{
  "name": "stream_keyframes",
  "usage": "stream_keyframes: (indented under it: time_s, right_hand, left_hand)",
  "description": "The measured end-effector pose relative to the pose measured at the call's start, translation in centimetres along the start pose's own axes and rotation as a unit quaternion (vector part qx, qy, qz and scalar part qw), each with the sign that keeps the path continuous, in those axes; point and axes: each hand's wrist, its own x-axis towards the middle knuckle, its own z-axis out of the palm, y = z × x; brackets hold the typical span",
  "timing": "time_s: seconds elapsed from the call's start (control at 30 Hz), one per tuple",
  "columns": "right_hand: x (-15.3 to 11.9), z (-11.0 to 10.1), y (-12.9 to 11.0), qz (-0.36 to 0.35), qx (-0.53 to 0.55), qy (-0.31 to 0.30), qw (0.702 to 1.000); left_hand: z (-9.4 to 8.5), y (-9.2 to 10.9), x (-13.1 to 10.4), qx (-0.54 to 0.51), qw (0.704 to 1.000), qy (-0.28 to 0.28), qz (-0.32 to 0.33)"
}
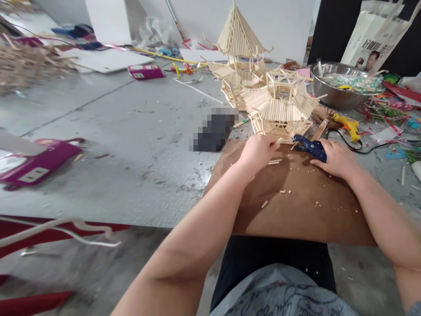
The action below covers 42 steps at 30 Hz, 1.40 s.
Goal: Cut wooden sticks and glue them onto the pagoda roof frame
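My left hand (259, 150) is closed on a small pale wooden piece (279, 141) above the back of the brown board (296, 219). To its right, my right hand (338, 159) holds a dark blue hand tool (311, 147), its head turned toward the left hand. Just behind both hands stands a pale wooden stick model (281, 109) with six-sided tiers. Behind that rises a taller stick tower with a pointed roof (238, 33). A few short sticks (275, 162) lie beside my left hand, and small cut bits (265, 204) are scattered on the board.
A dark phone-like object (212, 131) lies left of the board. A steel bowl (345, 96) with packets stands at the back right, near a yellow glue gun (350, 126). Purple boxes (49, 160) and a stick pile (29, 66) are on the left.
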Motion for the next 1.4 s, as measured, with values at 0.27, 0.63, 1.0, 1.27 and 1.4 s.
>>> stream_keyframes:
  time_s: [0.27, 0.63, 1.0, 1.27, 1.4]
  right_hand:
    - [0.1, -0.1, 0.9, -0.038, 0.048, 0.003, 0.998]
    - [0.1, -0.3, 1.0, -0.069, 0.050, -0.013, 0.996]
    - [-0.2, -0.3, 0.8, -0.017, 0.144, 0.064, 0.987]
    - [-1.2, -2.3, -2.8, 0.027, 0.358, 0.140, 0.923]
    - [-1.5, -2.5, -4.0, 0.024, 0.407, 0.125, 0.905]
  left_hand:
    - [-1.4, 1.5, -0.6, 0.241, 0.957, -0.156, -0.039]
    - [-0.6, 1.8, -1.0, 0.305, 0.923, -0.235, -0.021]
    - [0.0, 1.9, -0.8, 0.134, 0.973, -0.186, -0.021]
    - [0.9, 2.9, -1.0, -0.352, 0.906, -0.170, -0.164]
    - [2.1, 2.7, -1.4, -0.386, 0.889, -0.204, -0.141]
